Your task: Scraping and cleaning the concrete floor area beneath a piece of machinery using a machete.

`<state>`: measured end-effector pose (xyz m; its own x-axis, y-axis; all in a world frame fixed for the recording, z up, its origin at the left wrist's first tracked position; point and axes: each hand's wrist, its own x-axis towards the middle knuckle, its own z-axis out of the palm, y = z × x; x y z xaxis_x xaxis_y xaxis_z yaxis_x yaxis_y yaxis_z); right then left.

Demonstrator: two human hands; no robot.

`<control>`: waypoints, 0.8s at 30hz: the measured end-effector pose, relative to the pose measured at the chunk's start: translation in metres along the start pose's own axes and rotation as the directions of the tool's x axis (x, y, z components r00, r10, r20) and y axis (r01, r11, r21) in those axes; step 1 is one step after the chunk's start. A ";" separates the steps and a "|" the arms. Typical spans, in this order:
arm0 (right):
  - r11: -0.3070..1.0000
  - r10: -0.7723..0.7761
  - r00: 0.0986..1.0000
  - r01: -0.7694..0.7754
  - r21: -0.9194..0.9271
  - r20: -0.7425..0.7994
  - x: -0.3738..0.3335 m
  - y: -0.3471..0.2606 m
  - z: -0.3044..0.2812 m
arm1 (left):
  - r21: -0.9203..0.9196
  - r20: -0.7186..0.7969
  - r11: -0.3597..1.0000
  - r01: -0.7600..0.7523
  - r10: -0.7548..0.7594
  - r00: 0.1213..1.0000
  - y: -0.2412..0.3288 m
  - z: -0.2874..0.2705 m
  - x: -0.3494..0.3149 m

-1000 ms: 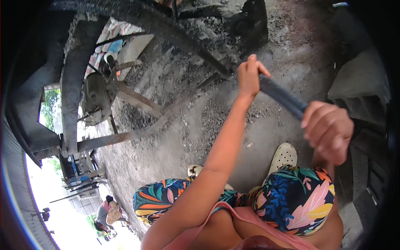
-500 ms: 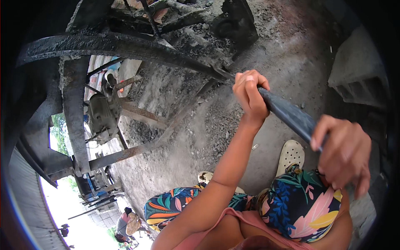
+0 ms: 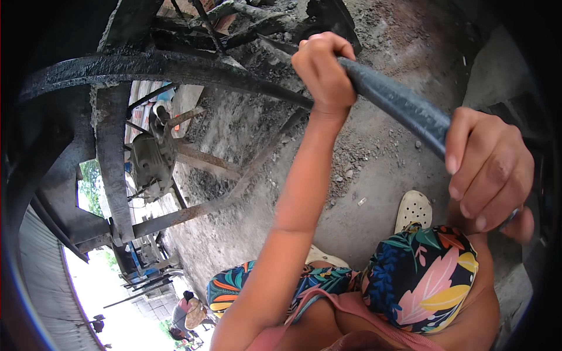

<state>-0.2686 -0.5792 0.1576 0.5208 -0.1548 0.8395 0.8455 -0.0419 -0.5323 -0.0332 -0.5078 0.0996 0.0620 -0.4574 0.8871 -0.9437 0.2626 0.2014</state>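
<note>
Our left hand [image 3: 325,70] grips the dark pole [image 3: 398,105] farther up while our right hand [image 3: 494,169] curls round its near end, above gritty ground [image 3: 377,169] beside a blackened metal frame [image 3: 158,67].

Strong daylight came from beyond the left edge of the grey, gritty dirt ground [image 3: 357,231], where the background burned out to white. Soft, even light lay across that ground. The curved, blackened metal beam [image 3: 170,67] sat in dimness. A pale sheen ran along the smooth, dark-grey rounded bar [image 3: 398,105], which looked fairly sharp. Fisheye distortion bowed the grey corrugated metal sheet [image 3: 44,263]; the rim darkened to black, bluish at lower left.
</note>
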 end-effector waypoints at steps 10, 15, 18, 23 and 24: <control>1.000 -0.017 0.958 0.011 0.023 0.286 0.003 0.000 -0.018 | -0.047 0.005 0.970 0.237 -0.237 0.972 0.016 -0.005 0.015; 0.872 -0.442 0.759 0.240 0.426 0.477 0.032 -0.006 -0.018 | -0.168 0.046 0.953 0.252 -0.248 0.968 0.057 -0.011 0.035; 0.955 -0.270 0.929 0.225 0.193 0.254 0.025 0.009 0.005 | -0.252 -0.104 0.940 0.229 -0.262 0.959 0.024 -0.013 0.024; 0.987 -0.149 0.988 0.146 0.072 0.033 -0.001 -0.008 0.010 | 0.033 0.054 0.985 0.170 -0.172 0.984 0.039 -0.016 0.028; 0.974 -0.210 0.974 0.201 0.105 0.080 0.001 -0.018 0.012 | -0.068 0.016 0.970 0.235 -0.235 0.972 0.055 -0.018 0.029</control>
<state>-0.2819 -0.5666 0.1692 0.3394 -0.0629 0.9385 0.9406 0.0318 -0.3380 -0.0776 -0.4915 0.1442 0.2766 -0.5201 0.8081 -0.8783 0.2044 0.4322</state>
